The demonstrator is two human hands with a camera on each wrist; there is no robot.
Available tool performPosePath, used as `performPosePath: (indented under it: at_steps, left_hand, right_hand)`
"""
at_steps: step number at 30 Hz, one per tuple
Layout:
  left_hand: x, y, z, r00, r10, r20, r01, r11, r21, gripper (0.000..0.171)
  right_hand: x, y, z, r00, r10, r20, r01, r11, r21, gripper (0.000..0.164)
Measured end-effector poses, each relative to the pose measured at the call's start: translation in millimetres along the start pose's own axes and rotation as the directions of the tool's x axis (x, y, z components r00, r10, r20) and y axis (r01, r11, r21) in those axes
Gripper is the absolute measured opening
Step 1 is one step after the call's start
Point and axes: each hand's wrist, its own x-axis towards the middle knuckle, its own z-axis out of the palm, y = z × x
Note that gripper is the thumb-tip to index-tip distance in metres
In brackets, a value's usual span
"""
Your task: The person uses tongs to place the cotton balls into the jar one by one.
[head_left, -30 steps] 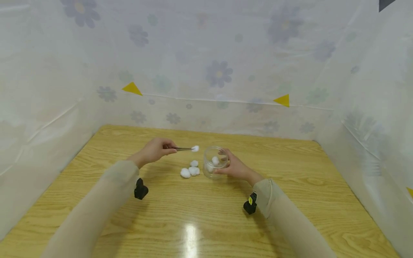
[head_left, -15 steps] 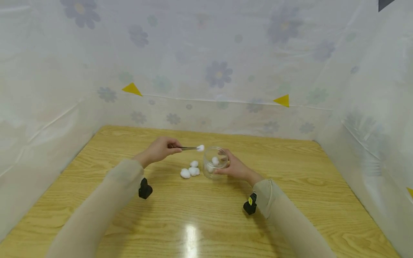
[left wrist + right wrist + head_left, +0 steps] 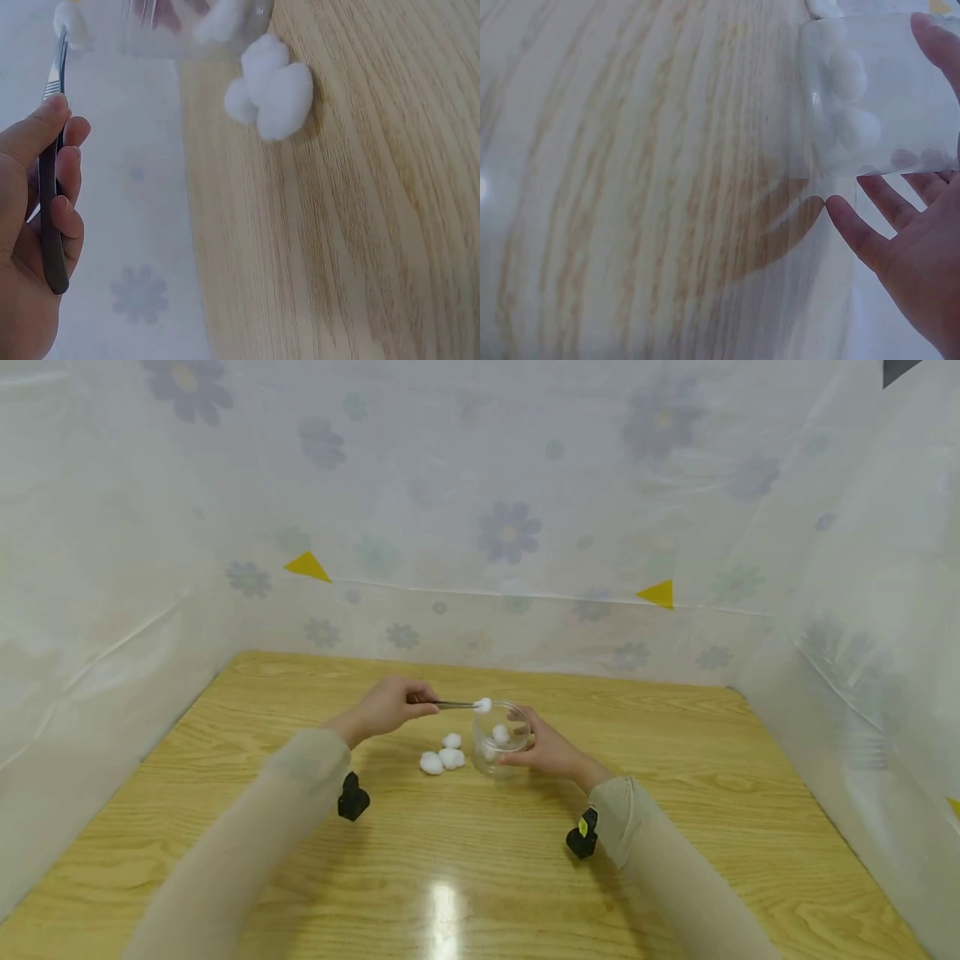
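My left hand (image 3: 395, 702) pinches a pair of tweezers (image 3: 51, 202) between thumb and fingers. Their tips grip one cotton ball (image 3: 483, 705), which overlaps the near-left rim of a clear jar (image 3: 486, 767) in the head view. Around the jar's right side curl the thumb and fingers of my right hand (image 3: 553, 748), and the jar stands upright on the table. Inside it lie cotton balls (image 3: 849, 76), seen through the wall. Left of the jar, three loose cotton balls (image 3: 451, 759) sit close together on the wood.
The wooden table (image 3: 420, 860) reaches back to a pale flowered curtain (image 3: 450, 510) that hangs behind and on both sides. Yellow triangles (image 3: 307, 565) mark the curtain. A black wrist camera (image 3: 353, 797) is strapped at each cuff.
My left hand has moved right, carrying the tweezers and their cotton ball from left of the jar to its rim. My right hand and the jar have stayed in place.
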Motion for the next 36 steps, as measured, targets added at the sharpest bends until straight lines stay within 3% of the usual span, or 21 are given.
performPosePath:
  at_steps: [5, 14, 36]
  left_hand:
    - [3.3, 1.5, 4.3, 1.0, 0.025, 0.001, -0.025, 0.999, -0.024, 0.015]
    - [10.3, 4.8, 9.4, 1.0, -0.004, 0.019, 0.005, 1.0, -0.006, 0.015]
    - [21.0, 5.8, 22.2, 0.999, 0.006, 0.05, -0.005, 1.0, -0.017, 0.016]
  right_hand:
    - [-2, -3, 0, 1.0, 0.008, 0.009, -0.008, 1.0, 0.017, 0.089]
    - [1, 3, 0, 1.0, 0.027, -0.003, -0.027, 1.0, 0.014, 0.092]
    - [3, 5, 0, 0.999, 0.041, 0.009, -0.042, 0.999, 0.035, 0.092]
